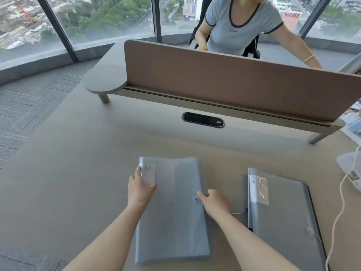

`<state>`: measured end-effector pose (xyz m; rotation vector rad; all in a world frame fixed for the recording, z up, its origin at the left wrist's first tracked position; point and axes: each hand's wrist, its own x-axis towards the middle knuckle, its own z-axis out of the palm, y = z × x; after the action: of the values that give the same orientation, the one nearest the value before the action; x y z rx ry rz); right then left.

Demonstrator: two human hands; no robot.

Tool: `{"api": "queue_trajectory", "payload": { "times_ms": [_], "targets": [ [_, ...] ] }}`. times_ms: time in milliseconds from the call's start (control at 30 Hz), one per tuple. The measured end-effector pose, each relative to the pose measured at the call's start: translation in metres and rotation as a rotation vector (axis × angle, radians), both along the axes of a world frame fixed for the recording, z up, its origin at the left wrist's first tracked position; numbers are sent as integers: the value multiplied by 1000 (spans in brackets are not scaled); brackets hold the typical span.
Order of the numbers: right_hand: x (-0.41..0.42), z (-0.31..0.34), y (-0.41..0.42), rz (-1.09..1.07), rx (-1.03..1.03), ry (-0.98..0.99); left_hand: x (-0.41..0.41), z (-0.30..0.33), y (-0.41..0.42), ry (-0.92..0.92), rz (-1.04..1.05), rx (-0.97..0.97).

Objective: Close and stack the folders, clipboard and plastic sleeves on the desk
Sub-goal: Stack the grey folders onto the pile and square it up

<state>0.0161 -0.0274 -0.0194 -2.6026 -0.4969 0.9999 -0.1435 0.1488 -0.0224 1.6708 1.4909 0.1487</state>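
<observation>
Your left hand (141, 184) and right hand (214, 200) pinch opposite edges of the shut grey folder (172, 212); the second folder (281, 218) right of it lies closed, stacking not yet done.

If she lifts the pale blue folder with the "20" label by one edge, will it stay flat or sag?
Probably sag somewhat: the folder has thin translucent covers that already bulge unevenly. Likely slippery too, since its plastic looks smooth on the smooth desk. Both the left hand and right hand grip its edges.

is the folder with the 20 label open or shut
Shut: the labelled folder lies flat, front cover down, with the left hand and right hand at its side edges.
</observation>
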Motion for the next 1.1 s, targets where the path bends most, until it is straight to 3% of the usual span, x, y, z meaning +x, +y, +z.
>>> {"api": "queue_trajectory", "payload": {
  "times_ms": [167,333,500,667,900,1100],
  "targets": [
    [-3,-6,-3,48,-42,1,-3,-3,-11,157,-144,77],
    [-3,-7,-3,70,-71,-9,1,-5,-34,299,-482,268],
    [9,-1,-6,166,-188,2,13,-12,-60,349,-786,255],
    [26,17,-3,287,-450,147,16,-17,-66,373,-802,282],
    [31,3,9,-32,-178,202,17,-20,-65,371,-787,294],
    [16,-7,37,171,-194,52,17,-20,-64,365,-785,287]
  ]
}}
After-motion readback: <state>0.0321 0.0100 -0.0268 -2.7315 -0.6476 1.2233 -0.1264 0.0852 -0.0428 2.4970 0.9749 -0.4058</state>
